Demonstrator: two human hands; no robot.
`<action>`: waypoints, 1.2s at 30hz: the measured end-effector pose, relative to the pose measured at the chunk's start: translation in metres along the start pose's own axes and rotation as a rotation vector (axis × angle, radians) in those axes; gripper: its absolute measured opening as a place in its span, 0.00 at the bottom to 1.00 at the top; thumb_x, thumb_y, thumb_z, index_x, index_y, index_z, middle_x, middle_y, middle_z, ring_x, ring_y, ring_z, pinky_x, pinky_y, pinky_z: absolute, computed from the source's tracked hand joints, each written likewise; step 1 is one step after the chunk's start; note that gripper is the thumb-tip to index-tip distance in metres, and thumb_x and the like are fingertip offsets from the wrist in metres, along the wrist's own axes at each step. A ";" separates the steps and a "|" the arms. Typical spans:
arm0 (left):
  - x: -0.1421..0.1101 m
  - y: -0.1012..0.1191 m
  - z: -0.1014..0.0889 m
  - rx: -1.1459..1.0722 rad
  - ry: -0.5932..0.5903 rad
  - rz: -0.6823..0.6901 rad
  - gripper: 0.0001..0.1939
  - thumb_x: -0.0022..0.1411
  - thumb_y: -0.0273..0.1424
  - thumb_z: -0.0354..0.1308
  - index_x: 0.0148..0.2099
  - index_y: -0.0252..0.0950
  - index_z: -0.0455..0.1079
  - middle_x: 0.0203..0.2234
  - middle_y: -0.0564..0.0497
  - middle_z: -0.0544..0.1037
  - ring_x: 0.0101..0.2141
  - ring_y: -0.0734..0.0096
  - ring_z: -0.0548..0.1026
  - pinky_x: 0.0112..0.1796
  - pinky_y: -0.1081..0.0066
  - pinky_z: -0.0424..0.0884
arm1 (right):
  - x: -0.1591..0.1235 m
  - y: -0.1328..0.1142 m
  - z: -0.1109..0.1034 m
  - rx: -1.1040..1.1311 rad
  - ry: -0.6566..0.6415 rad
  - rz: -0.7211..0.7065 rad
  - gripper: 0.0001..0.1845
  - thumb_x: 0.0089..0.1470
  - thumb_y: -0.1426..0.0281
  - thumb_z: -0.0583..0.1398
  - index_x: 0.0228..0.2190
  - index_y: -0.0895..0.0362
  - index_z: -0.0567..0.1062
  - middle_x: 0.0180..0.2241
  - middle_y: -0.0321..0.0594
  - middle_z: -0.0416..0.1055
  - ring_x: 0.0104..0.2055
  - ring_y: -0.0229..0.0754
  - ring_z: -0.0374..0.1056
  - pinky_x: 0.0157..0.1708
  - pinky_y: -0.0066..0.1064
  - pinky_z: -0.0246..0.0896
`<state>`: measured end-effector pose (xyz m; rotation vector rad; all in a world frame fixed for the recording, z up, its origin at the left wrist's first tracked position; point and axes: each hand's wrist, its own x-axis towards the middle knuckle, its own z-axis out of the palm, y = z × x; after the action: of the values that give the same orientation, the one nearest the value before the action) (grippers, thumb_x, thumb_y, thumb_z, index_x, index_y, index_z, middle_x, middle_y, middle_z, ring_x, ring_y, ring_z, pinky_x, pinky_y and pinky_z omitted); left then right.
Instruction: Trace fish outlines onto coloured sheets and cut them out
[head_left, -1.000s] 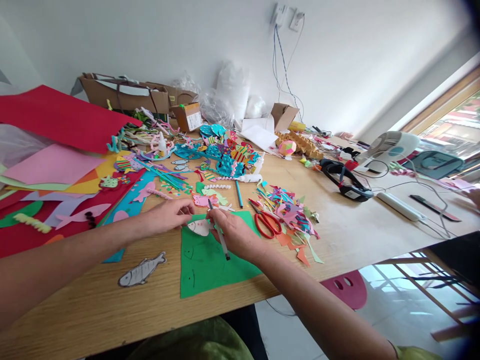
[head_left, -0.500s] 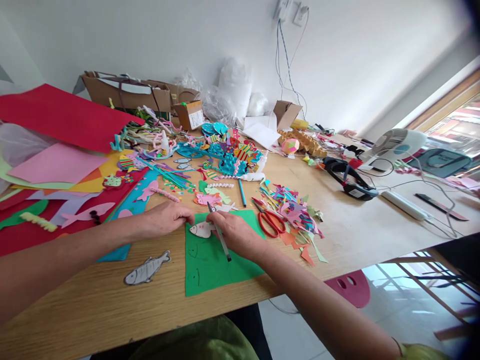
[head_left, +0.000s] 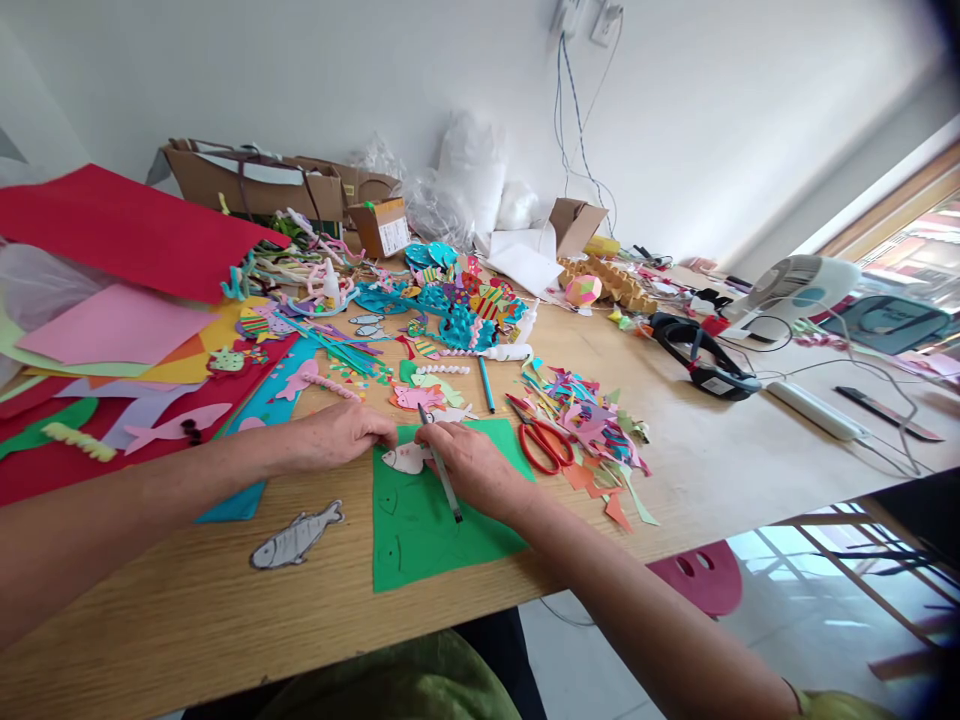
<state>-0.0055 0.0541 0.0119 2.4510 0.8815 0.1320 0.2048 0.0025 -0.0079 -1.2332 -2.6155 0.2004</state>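
A green sheet of paper [head_left: 420,560] lies at the table's front edge, with fish outlines drawn on its left part. On its upper half rests a white paper fish cutout [head_left: 403,458], partly covered by my right hand [head_left: 472,465]. That hand is closed around a pen [head_left: 448,488], which points up and away with its dark end toward me. My left hand [head_left: 352,437] is closed, its fingertips pinching at the sheet's top left corner beside the fish. A grey striped paper fish [head_left: 298,537] lies to the left of the sheet.
Red-handled scissors [head_left: 545,445] and a heap of paper scraps [head_left: 592,420] lie to the right. Coloured sheets [head_left: 112,335] are stacked on the left. Behind are pipe cleaners, decorated fish, a blue marker [head_left: 486,385] and cardboard boxes [head_left: 255,190]. A white fan [head_left: 806,290] stands far right.
The view has shifted very slightly. Both hands stay at nearly the same place on the green sheet, and the fish cutout and pen look hardly moved.
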 end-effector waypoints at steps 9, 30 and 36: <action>0.003 0.002 -0.004 -0.036 -0.018 0.050 0.18 0.52 0.21 0.44 0.34 0.39 0.75 0.28 0.55 0.78 0.31 0.71 0.73 0.35 0.74 0.65 | 0.002 -0.001 -0.002 0.021 -0.010 0.017 0.12 0.55 0.79 0.54 0.42 0.58 0.67 0.38 0.44 0.71 0.40 0.43 0.66 0.37 0.30 0.57; -0.003 -0.001 0.002 0.029 -0.095 0.155 0.20 0.59 0.20 0.44 0.41 0.42 0.74 0.35 0.51 0.77 0.38 0.66 0.73 0.37 0.72 0.63 | 0.002 0.000 -0.003 0.002 -0.020 0.012 0.13 0.54 0.79 0.55 0.42 0.58 0.68 0.37 0.42 0.72 0.40 0.42 0.66 0.37 0.28 0.57; -0.003 -0.007 0.006 0.065 -0.072 0.238 0.19 0.60 0.20 0.43 0.42 0.39 0.74 0.37 0.50 0.77 0.40 0.66 0.73 0.39 0.72 0.63 | 0.000 0.002 -0.005 0.098 -0.023 0.043 0.13 0.53 0.78 0.56 0.42 0.58 0.68 0.39 0.44 0.72 0.41 0.42 0.67 0.38 0.29 0.59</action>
<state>-0.0099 0.0543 0.0035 2.5980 0.5691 0.1003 0.2079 0.0040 -0.0036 -1.2613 -2.5664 0.3484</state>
